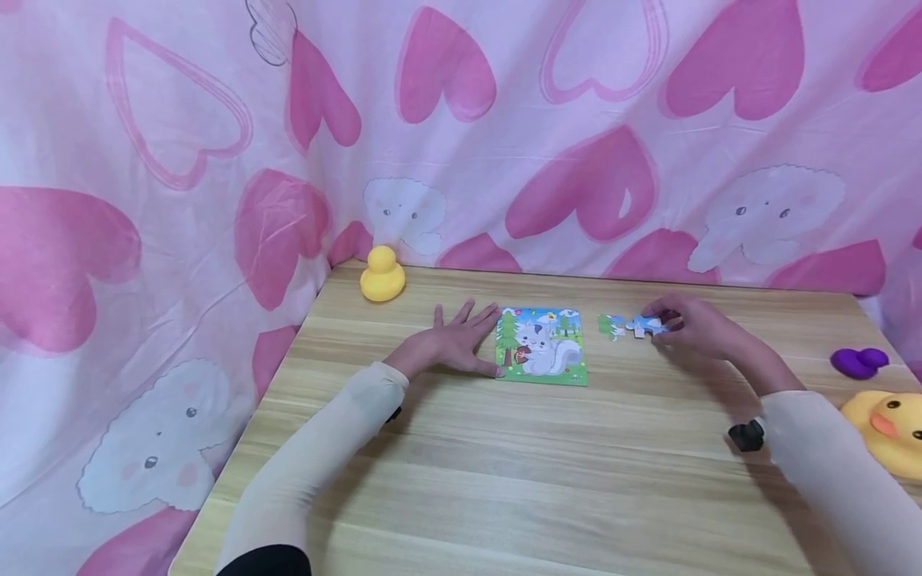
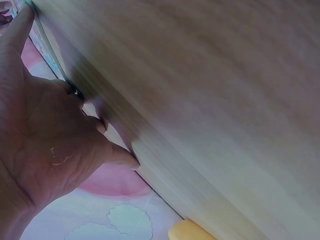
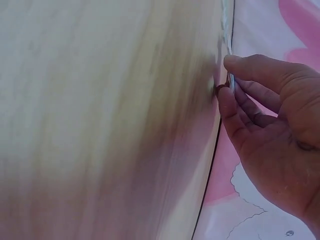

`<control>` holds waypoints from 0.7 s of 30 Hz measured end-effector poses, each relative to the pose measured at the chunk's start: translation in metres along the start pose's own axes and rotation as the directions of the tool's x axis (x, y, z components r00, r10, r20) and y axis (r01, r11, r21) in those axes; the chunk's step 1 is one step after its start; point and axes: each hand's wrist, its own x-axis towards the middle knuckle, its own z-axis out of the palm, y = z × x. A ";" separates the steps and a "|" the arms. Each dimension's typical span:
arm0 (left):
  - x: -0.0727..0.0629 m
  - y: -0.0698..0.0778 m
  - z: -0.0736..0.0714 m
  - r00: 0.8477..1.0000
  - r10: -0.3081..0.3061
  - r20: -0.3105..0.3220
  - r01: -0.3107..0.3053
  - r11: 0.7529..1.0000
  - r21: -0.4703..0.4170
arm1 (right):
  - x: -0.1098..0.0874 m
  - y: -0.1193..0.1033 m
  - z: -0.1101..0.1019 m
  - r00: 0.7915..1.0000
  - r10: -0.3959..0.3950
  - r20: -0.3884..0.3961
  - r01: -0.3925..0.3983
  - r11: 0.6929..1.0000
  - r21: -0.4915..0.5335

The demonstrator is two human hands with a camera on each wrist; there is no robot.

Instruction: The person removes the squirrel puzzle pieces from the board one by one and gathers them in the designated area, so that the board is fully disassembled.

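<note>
A square picture card [image 1: 542, 347] with a white squirrel, trees and green grass lies flat on the wooden table. My left hand [image 1: 461, 342] rests at its left edge, fingers spread and straight, thumb at the lower left corner. To the right of the card, my right hand [image 1: 693, 326] pinches a blue and white jigsaw puzzle piece [image 1: 643, 325] between thumb and fingers. Close to that piece on its left lies a green and white puzzle piece [image 1: 611, 326]. In the right wrist view the pinched piece [image 3: 231, 82] shows edge-on, partly hidden by the fingertips.
A yellow toy duck [image 1: 382, 276] stands at the table's back left corner. Toward the right edge are a small purple toy duck [image 1: 859, 362] and a larger yellow duck [image 1: 889, 436], partly behind the right sleeve. A pink heart-print curtain [image 1: 461, 152] hangs along the back and left.
</note>
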 end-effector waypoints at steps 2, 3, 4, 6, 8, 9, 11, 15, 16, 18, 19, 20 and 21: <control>0.000 0.000 0.000 1.000 0.002 0.001 -0.002 1.000 -0.002 | 0.001 0.001 0.001 1.000 0.000 0.005 0.000 1.000 -0.003; 0.000 0.000 0.000 1.000 0.000 0.003 0.000 1.000 -0.002 | 0.001 0.002 0.001 1.000 -0.005 0.006 0.005 1.000 -0.008; 0.001 0.001 0.000 1.000 0.002 0.004 -0.002 1.000 -0.002 | 0.001 0.002 0.001 1.000 -0.012 0.006 0.012 1.000 -0.011; 0.001 0.001 0.000 1.000 0.002 0.007 -0.002 1.000 0.001 | 0.001 0.002 0.002 0.999 -0.032 0.008 0.032 0.999 -0.017; 0.001 0.001 0.000 1.000 0.001 0.010 -0.001 1.000 0.003 | 0.001 0.002 0.002 0.999 -0.038 0.013 0.039 0.999 -0.028; 0.001 0.001 0.000 1.000 0.001 0.011 -0.001 1.000 0.004 | 0.001 0.001 0.002 0.999 -0.039 0.016 0.040 0.999 -0.031; 0.001 0.002 -0.001 1.000 0.003 0.012 -0.003 1.000 0.002 | 0.002 0.000 0.001 0.999 -0.041 0.029 0.042 0.999 -0.034; 0.001 0.001 -0.001 1.000 0.004 0.011 -0.004 1.000 0.001 | 0.004 -0.005 0.001 0.999 -0.033 0.040 0.035 0.998 -0.061; 0.001 0.001 -0.001 1.000 0.002 0.013 -0.002 1.000 0.000 | 0.005 -0.007 0.001 0.999 -0.038 0.039 0.040 0.997 -0.065; 0.001 0.000 0.000 1.000 -0.001 0.013 0.001 1.000 0.000 | 0.009 -0.013 0.002 0.998 -0.040 0.038 0.043 0.996 -0.073; 0.001 0.000 0.000 1.000 -0.004 0.013 0.004 1.000 -0.001 | 0.011 -0.016 0.002 0.998 -0.051 0.034 0.053 0.996 -0.067; 0.001 -0.001 0.000 1.000 -0.008 0.013 0.008 1.000 0.000 | 0.013 -0.020 0.004 0.997 -0.069 0.027 0.070 0.996 -0.063; 0.001 -0.001 0.000 1.000 -0.009 0.014 0.009 1.000 -0.004 | 0.016 -0.025 0.005 0.997 -0.077 0.027 0.078 0.995 -0.060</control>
